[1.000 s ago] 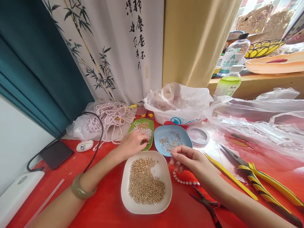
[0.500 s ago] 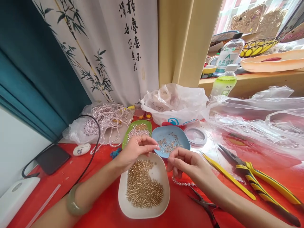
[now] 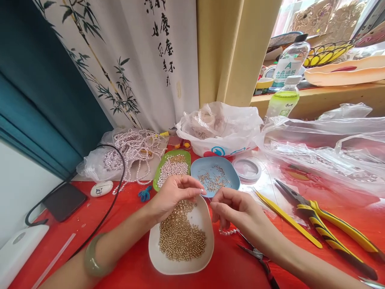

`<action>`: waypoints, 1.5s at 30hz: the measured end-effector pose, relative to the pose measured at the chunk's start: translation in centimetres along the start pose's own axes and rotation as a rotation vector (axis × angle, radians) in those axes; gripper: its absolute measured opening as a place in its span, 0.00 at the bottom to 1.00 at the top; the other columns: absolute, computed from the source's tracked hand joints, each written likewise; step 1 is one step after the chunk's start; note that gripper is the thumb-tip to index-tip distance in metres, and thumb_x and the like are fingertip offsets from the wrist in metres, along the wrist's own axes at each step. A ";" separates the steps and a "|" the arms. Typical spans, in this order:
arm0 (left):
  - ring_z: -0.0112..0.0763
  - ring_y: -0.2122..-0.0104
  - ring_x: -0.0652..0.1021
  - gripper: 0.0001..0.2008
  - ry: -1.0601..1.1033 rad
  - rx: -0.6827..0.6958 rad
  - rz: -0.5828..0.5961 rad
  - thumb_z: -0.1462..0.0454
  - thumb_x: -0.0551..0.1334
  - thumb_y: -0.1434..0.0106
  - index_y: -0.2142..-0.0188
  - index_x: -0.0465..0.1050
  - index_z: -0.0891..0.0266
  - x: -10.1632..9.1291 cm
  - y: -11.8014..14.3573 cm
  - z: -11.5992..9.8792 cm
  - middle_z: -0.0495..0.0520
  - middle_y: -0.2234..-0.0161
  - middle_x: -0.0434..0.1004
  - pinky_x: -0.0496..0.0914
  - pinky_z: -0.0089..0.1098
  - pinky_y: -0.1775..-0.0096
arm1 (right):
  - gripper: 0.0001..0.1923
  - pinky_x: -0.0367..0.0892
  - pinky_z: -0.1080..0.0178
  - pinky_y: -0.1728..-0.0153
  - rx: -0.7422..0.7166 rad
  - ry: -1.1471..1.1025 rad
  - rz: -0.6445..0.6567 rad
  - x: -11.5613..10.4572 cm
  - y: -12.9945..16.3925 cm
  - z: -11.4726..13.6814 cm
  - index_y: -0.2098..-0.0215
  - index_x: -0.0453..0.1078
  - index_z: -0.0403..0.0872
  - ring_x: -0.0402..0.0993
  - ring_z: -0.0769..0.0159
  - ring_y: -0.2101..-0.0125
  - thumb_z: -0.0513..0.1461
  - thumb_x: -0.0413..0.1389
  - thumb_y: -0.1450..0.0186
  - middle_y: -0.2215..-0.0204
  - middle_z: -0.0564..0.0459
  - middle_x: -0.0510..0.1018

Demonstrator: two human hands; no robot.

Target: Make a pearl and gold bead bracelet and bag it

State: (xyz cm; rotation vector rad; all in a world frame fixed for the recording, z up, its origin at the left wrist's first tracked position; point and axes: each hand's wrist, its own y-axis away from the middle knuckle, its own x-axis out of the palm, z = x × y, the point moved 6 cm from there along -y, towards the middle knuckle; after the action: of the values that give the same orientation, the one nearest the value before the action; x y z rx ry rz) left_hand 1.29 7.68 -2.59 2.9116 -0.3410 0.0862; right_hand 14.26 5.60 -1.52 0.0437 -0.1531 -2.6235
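Observation:
My left hand (image 3: 177, 194) hangs above the back of a white tray of gold beads (image 3: 183, 235), its thumb and forefinger closed on a small pearl bead (image 3: 201, 191). Just to its right, my right hand (image 3: 233, 204) is pinched on a thin thread (image 3: 209, 199), of which only a short end shows. Below the right hand, a short string of pearl beads (image 3: 227, 232) lies on the red table, partly hidden by that hand. Behind both hands are a blue tray (image 3: 198, 164) with fine metal pins and a green tray (image 3: 156, 176) with pearl and gold beads.
Dark-handled pliers (image 3: 258, 255) lie under my right forearm. Further right are yellow tweezers (image 3: 291, 222) and yellow-black long-nose pliers (image 3: 325, 224). A thread spool (image 3: 247, 170), plastic bags (image 3: 222, 132) and pearl strands (image 3: 126, 148) line the back. A black cable (image 3: 122, 176) runs at left.
My hands have come slightly closer together, and the left has shifted a little right and down with the bead. The right hand keeps its pinch. The whole view has tilted slightly.

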 end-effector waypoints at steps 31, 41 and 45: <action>0.33 0.67 0.74 0.06 -0.911 0.212 -0.162 0.65 0.57 0.46 0.70 0.73 0.62 -5.3 -1.3 -2.7 0.52 0.68 0.77 0.66 0.32 0.65 | 0.07 0.57 0.69 0.81 0.043 -0.038 -0.018 -0.7 -0.5 -0.7 0.79 0.62 0.46 0.60 0.75 0.84 0.39 0.51 0.45 0.84 0.59 0.69; 0.30 0.69 0.74 0.07 -0.922 0.195 0.030 0.66 0.57 0.45 0.70 0.73 0.63 -2.6 0.2 -3.0 0.51 0.69 0.77 0.66 0.29 0.67 | 0.09 0.57 0.69 0.81 0.042 -0.004 -0.012 -0.8 -0.6 -1.0 0.79 0.61 0.45 0.60 0.75 0.84 0.40 0.50 0.43 0.84 0.58 0.69; 0.31 0.68 0.73 0.09 -1.139 0.258 0.277 0.71 0.54 0.44 0.70 0.74 0.63 0.7 2.0 -2.5 0.53 0.70 0.76 0.64 0.30 0.65 | 0.07 0.58 0.69 0.81 0.025 -0.007 0.003 -0.7 -0.5 -1.1 0.78 0.61 0.45 0.60 0.76 0.84 0.39 0.49 0.43 0.84 0.59 0.69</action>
State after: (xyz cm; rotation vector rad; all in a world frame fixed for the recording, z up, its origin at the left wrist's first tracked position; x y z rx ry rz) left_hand 1.38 6.16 0.32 2.7814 -0.9278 -1.6026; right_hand 14.69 6.31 -2.64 0.0432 -0.1881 -2.6186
